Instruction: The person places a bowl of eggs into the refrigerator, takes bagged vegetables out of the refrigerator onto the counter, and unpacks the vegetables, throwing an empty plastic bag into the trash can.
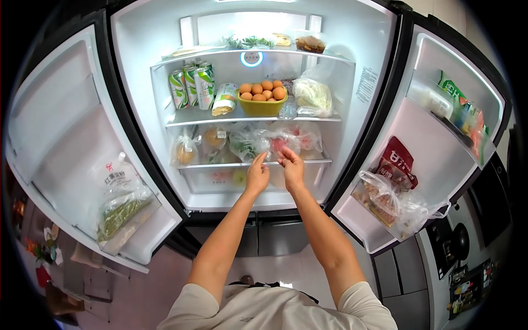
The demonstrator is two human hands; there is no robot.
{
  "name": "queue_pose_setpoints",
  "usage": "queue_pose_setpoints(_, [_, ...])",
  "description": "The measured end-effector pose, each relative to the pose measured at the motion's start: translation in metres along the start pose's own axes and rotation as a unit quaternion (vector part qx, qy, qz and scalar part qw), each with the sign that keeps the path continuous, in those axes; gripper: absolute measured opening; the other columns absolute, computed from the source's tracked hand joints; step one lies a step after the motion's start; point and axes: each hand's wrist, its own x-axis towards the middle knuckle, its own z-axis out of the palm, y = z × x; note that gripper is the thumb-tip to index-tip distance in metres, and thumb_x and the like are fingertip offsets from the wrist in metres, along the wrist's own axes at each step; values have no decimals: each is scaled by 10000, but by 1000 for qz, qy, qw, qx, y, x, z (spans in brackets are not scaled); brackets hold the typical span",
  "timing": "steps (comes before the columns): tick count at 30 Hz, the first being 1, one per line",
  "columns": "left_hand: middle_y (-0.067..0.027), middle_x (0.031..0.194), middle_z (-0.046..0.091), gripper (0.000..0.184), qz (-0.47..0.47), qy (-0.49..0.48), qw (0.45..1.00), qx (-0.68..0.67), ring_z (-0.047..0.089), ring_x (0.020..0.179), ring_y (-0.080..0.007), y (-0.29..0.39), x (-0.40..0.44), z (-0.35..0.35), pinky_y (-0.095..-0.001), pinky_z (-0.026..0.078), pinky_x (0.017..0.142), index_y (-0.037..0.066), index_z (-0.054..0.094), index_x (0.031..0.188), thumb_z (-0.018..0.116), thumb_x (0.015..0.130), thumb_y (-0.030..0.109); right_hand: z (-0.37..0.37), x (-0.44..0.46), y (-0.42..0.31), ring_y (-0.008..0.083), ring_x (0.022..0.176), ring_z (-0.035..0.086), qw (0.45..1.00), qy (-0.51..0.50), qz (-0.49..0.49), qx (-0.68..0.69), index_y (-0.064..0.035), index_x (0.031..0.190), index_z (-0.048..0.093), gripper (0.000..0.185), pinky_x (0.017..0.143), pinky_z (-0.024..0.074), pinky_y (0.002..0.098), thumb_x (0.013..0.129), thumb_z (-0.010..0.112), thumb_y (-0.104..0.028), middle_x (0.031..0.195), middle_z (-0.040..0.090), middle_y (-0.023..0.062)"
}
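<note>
Both of my hands reach into an open fridge, in front of the lower glass shelf. My left hand (257, 174) is just below a clear plastic bag of green vegetables (243, 144), fingers stretched upward. Close by on the right, my right hand (291, 166) is near a clear bag with something red (278, 144) in it, thumb and fingers apart. I see nothing held in either hand; whether the fingertips touch the bags, I cannot tell. On the shelf above stands a yellow-green basket (261, 108) heaped with brown eggs (267, 89).
Green-and-white cans (204, 88) stand left of the basket, a bagged cabbage (312, 98) right. Bagged round fruit (187, 153) sits at the lower shelf's left. Both doors are swung open; a bag of greens (124, 214) and a dark red pouch (396, 164) fill their bins.
</note>
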Motion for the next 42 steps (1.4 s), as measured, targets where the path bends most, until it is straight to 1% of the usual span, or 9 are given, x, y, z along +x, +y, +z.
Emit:
queue_pose_setpoints(7, [-166, 1462, 575, 554, -61, 24, 997, 29, 719, 974, -262, -33, -50, -20, -348, 560, 882, 44, 552, 1434, 530, 890, -59, -7, -35, 48, 170, 1040, 658, 981, -98, 101, -131, -76, 1353, 667, 477, 850, 533, 271, 931, 502, 75, 1371, 629, 141])
queue_pose_setpoints(10, [-154, 1494, 545, 576, -67, 31, 995, 62, 706, 1004, -227, -42, -63, -36, -334, 541, 918, 61, 522, 1471, 560, 910, -63, 2, -38, 71, 187, 1036, 678, 973, -131, -15, -192, -95, 1353, 666, 491, 878, 537, 297, 917, 527, 81, 1499, 527, 180])
queue_pose_setpoints(15, [-158, 1471, 565, 569, -80, 38, 993, 75, 710, 1004, -229, -49, -74, -62, -334, 539, 923, 69, 530, 1467, 568, 914, -61, 19, -19, 82, 400, 1417, 460, 948, -151, -41, -278, -131, 1510, 498, 671, 1023, 496, 362, 867, 577, 40, 1640, 286, 271])
queue_pose_setpoints(22, [-145, 1458, 578, 553, -51, 56, 993, 91, 706, 992, -228, -45, -50, -83, -328, 540, 919, 72, 540, 1457, 564, 920, -57, 43, -11, 99, 400, 1480, 356, 921, -121, -42, -367, -37, 1498, 480, 734, 1177, 368, 389, 795, 685, -7, 1617, 322, 234])
queue_pose_setpoints(27, [-146, 1465, 573, 544, -21, 62, 995, 81, 704, 988, -229, -64, -34, -82, -326, 545, 908, 72, 540, 1455, 553, 925, -49, 52, -21, 104, 215, 862, 682, 937, -222, -32, -269, -117, 1420, 590, 625, 616, 553, 308, 830, 580, 91, 1491, 500, 132])
queue_pose_setpoints(30, [-151, 1470, 568, 548, -11, 62, 995, 78, 702, 994, -228, -71, -28, -79, -325, 548, 899, 70, 543, 1453, 543, 919, -56, 52, -25, 91, 209, 877, 682, 942, -261, 89, -193, -98, 1355, 646, 573, 677, 557, 313, 819, 589, 97, 1453, 530, 128])
queue_pose_setpoints(33, [-166, 1466, 568, 548, -28, 57, 996, 67, 704, 1005, -247, -64, -24, -77, -337, 550, 899, 61, 551, 1442, 529, 909, -64, 41, -9, 103, 212, 905, 686, 901, -132, -217, -352, -102, 1299, 699, 536, 734, 555, 313, 809, 602, 92, 1497, 490, 168])
queue_pose_setpoints(37, [-186, 1445, 581, 541, -50, 43, 997, 48, 711, 1001, -281, -52, -27, -67, -355, 556, 892, 51, 569, 1419, 514, 894, -69, 33, 4, 86, 404, 1343, 527, 917, -108, -69, -377, -106, 1407, 629, 611, 1023, 493, 370, 808, 616, 13, 1606, 315, 308])
queue_pose_setpoints(42, [-166, 1447, 586, 542, -27, 37, 998, 36, 711, 965, -262, -53, -33, -59, -342, 555, 878, 49, 580, 1406, 510, 883, -76, 27, 3, 86, 355, 1181, 634, 940, -102, -6, -325, 60, 1479, 448, 716, 987, 519, 376, 810, 687, -30, 1571, 393, 253])
